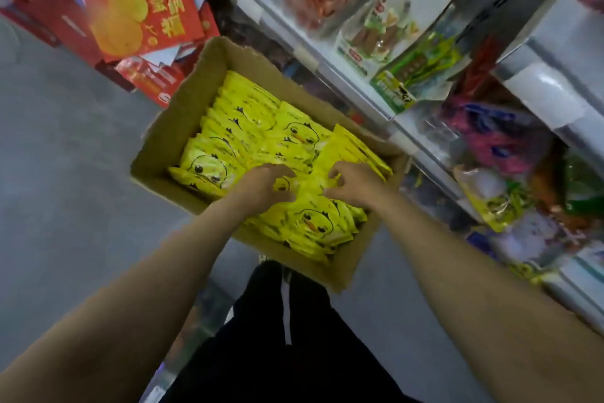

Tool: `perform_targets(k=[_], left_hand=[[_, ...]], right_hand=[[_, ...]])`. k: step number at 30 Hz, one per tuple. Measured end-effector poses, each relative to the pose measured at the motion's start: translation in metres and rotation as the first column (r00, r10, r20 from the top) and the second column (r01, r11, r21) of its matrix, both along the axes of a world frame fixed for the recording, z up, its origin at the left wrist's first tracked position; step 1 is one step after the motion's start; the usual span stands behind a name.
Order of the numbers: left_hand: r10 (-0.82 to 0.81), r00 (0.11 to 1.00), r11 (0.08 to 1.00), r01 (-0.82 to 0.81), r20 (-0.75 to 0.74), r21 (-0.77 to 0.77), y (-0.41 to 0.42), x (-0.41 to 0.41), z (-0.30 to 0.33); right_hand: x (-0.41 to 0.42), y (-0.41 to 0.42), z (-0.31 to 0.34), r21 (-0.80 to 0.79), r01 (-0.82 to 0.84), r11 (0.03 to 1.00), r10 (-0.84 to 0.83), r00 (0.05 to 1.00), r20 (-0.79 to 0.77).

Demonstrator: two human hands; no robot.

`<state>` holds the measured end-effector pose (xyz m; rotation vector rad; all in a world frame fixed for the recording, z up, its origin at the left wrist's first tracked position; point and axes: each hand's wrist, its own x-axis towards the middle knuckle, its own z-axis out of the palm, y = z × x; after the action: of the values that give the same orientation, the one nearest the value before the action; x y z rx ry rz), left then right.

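An open cardboard box [170, 128] sits on the grey floor, filled with several yellow snack packets [248, 121] printed with a duck face. My left hand [261, 185] reaches into the box's near half with fingers curled down onto a packet. My right hand [351, 183] is beside it, its fingers curled and pinching the top of the same yellow packet [310, 187] between them. Both forearms stretch down from the bottom of the view.
White store shelves [405, 128] with hanging snack bags run along the right. Red gift boxes [143, 10] are stacked at the upper left behind the box. Grey floor [65, 173] lies to the left. My dark trousers [277, 337] show below the box.
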<state>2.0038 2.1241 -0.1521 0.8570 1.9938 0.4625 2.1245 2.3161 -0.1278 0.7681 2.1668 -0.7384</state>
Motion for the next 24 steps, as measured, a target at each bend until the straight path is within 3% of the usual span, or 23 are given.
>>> perform_targets(k=[6,12,18,24], left_hand=[[0.103,0.984,0.995,-0.104,0.148,-0.005,0.007,0.050,-0.049],[0.223,0.970,0.975,-0.222,0.095,-0.024,0.018,0.065,-0.065],[0.039,0.999,0.998,-0.039,-0.007,-0.053,0.021,0.067,-0.071],[-0.107,0.988,0.989,0.095,-0.109,-0.112,0.021,0.072,-0.075]], right_hand=[[0.046,-0.004,-0.037,0.051,0.110,0.993,-0.112,0.993,0.029],[0.054,-0.008,-0.052,0.049,0.173,0.984,-0.170,0.984,-0.050],[0.055,-0.016,-0.062,0.113,0.267,0.957,-0.254,0.960,-0.120],[0.060,-0.024,-0.071,0.218,0.251,0.943,-0.214,0.960,-0.179]])
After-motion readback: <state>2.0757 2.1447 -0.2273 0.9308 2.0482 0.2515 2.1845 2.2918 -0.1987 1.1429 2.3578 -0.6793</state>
